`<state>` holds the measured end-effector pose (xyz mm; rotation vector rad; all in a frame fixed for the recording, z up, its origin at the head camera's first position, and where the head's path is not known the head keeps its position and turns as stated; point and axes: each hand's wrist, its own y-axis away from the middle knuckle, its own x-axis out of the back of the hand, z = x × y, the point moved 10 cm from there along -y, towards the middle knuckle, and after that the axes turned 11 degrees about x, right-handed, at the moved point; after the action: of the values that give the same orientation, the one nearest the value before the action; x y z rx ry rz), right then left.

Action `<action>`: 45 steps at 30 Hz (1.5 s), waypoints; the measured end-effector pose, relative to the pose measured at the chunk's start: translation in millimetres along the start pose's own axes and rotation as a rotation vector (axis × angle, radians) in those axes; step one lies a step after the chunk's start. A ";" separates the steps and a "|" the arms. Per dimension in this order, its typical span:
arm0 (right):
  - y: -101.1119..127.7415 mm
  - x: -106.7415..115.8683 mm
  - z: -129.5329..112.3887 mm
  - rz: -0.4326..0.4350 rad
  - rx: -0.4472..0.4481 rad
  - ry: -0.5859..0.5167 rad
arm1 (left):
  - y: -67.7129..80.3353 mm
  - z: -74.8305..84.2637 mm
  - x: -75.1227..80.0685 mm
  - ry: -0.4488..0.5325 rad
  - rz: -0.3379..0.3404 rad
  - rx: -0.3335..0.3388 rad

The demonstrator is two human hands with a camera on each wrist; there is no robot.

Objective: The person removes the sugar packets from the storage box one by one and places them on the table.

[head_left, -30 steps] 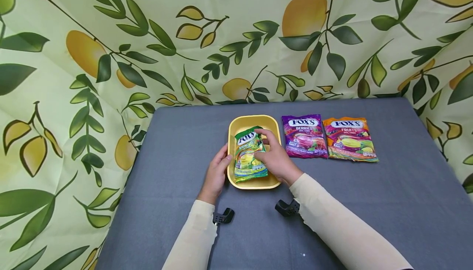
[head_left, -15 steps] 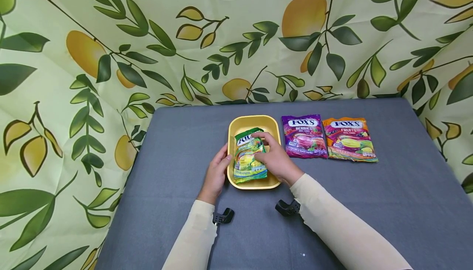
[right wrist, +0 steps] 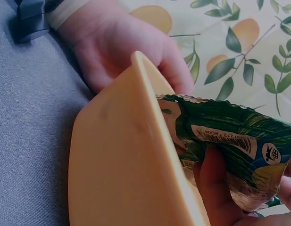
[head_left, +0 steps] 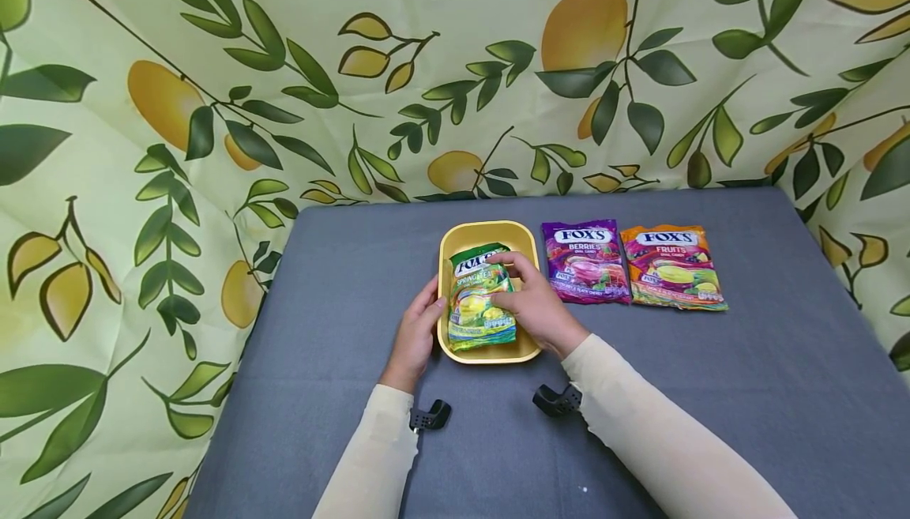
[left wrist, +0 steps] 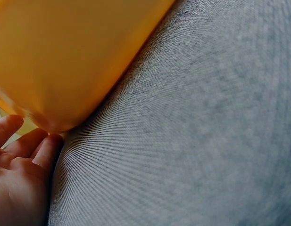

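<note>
Head view: your right hand (head_left: 536,306) has its grip pinched on the green bag (head_left: 480,298), which sits tilted in the yellow tray (head_left: 490,231) on the table (head_left: 341,282). Your left hand (head_left: 415,337) rests relaxed against the tray's left wall, likely steadying it. Purple bag (head_left: 585,261) and orange bag (head_left: 672,266) lie beside.

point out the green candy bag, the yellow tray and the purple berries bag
green candy bag (head_left: 478,298), head view, middle of its printed front
yellow tray (head_left: 486,229), head view, bare far rim
purple berries bag (head_left: 586,262), head view, centre of the pack
</note>
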<state>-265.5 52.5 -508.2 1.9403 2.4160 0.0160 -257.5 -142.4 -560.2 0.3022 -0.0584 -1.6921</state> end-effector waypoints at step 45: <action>27.2 80.6 -18.4 -0.003 0.157 -0.247 | 2.0 1.5 -2.4 -0.006 -0.014 0.001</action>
<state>-257.0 137.3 -491.0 1.8687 2.3191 -0.4005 -255.7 -140.5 -557.9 0.2989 -0.0622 -1.7073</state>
